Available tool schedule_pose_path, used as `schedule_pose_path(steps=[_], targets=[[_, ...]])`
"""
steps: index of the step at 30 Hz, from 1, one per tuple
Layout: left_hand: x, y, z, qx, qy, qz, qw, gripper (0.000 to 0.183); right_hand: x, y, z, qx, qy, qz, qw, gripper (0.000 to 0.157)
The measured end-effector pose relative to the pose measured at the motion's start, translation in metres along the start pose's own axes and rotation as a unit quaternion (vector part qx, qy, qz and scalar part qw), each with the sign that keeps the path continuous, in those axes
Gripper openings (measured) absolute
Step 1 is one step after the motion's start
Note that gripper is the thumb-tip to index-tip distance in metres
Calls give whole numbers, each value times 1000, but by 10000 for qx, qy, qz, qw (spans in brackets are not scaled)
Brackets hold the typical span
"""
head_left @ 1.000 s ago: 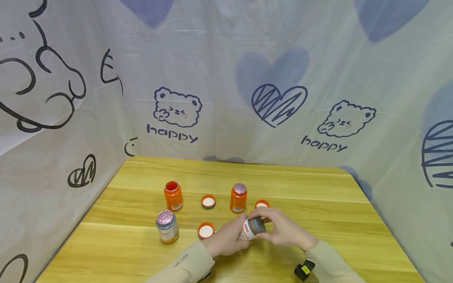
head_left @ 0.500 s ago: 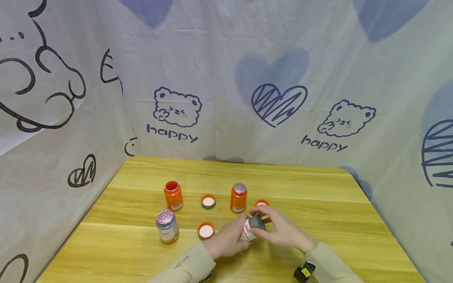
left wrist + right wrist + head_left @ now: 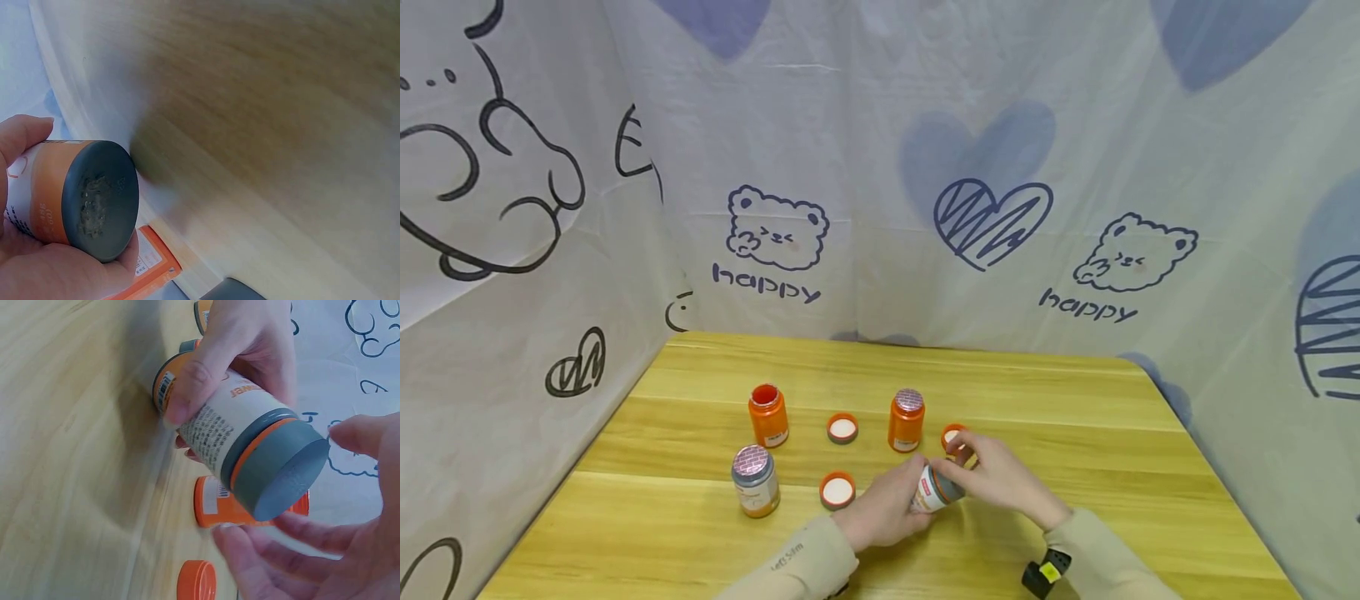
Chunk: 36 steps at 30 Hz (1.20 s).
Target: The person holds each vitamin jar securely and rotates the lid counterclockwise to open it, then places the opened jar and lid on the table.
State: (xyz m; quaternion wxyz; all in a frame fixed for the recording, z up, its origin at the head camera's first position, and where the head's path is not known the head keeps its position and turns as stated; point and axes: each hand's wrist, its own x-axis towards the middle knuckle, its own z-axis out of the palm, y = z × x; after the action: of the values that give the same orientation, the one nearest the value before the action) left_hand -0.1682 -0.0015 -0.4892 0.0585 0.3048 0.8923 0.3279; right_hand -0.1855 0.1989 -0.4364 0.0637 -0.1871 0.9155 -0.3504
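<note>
My left hand (image 3: 891, 507) grips a white-labelled supplement bottle (image 3: 928, 492), tilted with its capped end toward the right. In the right wrist view, the left thumb lies along the bottle's label, and a grey cap (image 3: 290, 465) sits on the neck above an orange ring. The bottle's grey base (image 3: 103, 200) faces the left wrist camera. My right hand (image 3: 1000, 479) is at the cap end with its fingers spread and relaxed. Those fingers (image 3: 359, 434) are around the cap, and one tip is very near its rim; whether it touches is hard to tell.
Left of the hands stand an orange bottle (image 3: 769, 423) with an uncovered mouth and a grey-necked bottle (image 3: 756, 496) with a foil seal. Another orange bottle (image 3: 906, 427) is foil-sealed. Upturned caps (image 3: 837, 492) lie among them, one (image 3: 953, 435) just behind my right hand.
My right hand's fingers have come off the cap and loosened, moving slightly up and right. My left hand keeps its grip on the bottle in nearly the same place.
</note>
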Motion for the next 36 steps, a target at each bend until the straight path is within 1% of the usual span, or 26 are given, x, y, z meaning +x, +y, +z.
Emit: schedule_pose_path(steps=[4,8,15,24,27,31,33,36], targets=[[0,1,-1,17,1,16,10000,47,0,-3,-2,167,-341,424,9984,43],[0,2,-1,4,-7,51,10000,47,-1,-3,-2,461,-680,708,9941,47],[-1,4,-1,60,-42,29,10000,47,0,0,-1,728,-906,681,9909,44],[-2,6,-2,103,-14,10,9999,47,0,0,-1,834,-969,542,9903,41],[-1,4,-1,75,-3,9,10000,47,0,-1,-2,756,-1021,274,9915,37],[0,1,0,18,4,-18,10000,47,0,2,-4,311,-1014,-484,9932,31],[0,-1,0,23,27,1,10000,47,0,5,-5,72,-982,-919,9909,32],[0,-2,-1,24,61,64,10000,47,0,10,-6,-44,-1021,-1330,9858,34]])
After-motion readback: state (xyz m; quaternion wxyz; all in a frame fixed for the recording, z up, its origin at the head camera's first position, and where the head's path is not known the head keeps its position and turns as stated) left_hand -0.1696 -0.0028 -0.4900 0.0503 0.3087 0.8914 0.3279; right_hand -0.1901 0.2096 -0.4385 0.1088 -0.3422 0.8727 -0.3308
